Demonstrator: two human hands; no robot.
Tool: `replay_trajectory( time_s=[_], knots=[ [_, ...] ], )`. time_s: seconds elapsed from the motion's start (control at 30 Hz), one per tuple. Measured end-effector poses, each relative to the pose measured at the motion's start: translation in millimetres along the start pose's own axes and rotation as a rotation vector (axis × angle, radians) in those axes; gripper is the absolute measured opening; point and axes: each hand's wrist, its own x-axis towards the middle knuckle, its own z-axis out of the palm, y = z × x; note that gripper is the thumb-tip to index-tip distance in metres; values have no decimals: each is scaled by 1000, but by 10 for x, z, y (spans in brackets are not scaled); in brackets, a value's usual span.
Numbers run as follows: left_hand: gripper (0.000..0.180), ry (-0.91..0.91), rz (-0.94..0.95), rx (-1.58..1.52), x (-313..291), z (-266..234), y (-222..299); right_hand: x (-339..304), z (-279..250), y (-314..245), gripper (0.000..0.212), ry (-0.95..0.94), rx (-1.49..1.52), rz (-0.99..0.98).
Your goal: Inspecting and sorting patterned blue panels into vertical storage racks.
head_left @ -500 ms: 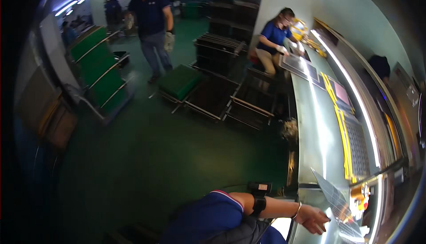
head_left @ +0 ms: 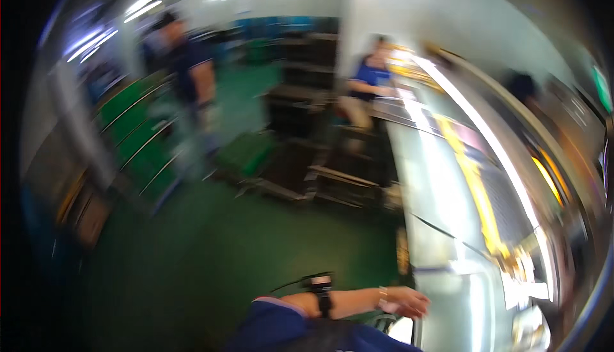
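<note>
The picture is smeared by motion. My left hand (head_left: 409,302) reaches to the right from a blue sleeve and lies at the near edge of a long shiny metal workbench (head_left: 441,179). A thin bracelet sits on its wrist and a black strapped device (head_left: 320,286) on the forearm. The fingers look loosely curled, and the blur hides whether they hold anything. My right hand is out of the picture.
A yellow strip (head_left: 476,192) runs along the bench. A person in blue (head_left: 368,80) sits at its far end; another person (head_left: 192,77) stands on the green floor (head_left: 256,249). Dark stacked trays (head_left: 320,173) stand beside the bench, with green trolleys (head_left: 137,134) at the left.
The view has swung and gone blurry. My left hand has drawn back from over the bench top to its near edge, away from the clear sheet it touched before.
</note>
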Motion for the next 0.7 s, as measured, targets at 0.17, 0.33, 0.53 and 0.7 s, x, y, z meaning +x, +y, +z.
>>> replay_trajectory(
  time_s=[0.17,0.33,0.53,0.7],
  knots=[
    [38,155,-42,-19,-153,-123,97,312,1,649,33,184,-75,27],
    [30,100,-171,-67,314,-226,221,179,-210,1047,28,935,51,362],
    [34,40,-229,-178,315,-330,66,-304,-679,1282,38,1486,49,482],
    [35,-40,-236,-309,330,-482,42,-297,-910,1519,39,1808,196,660]
  ],
)
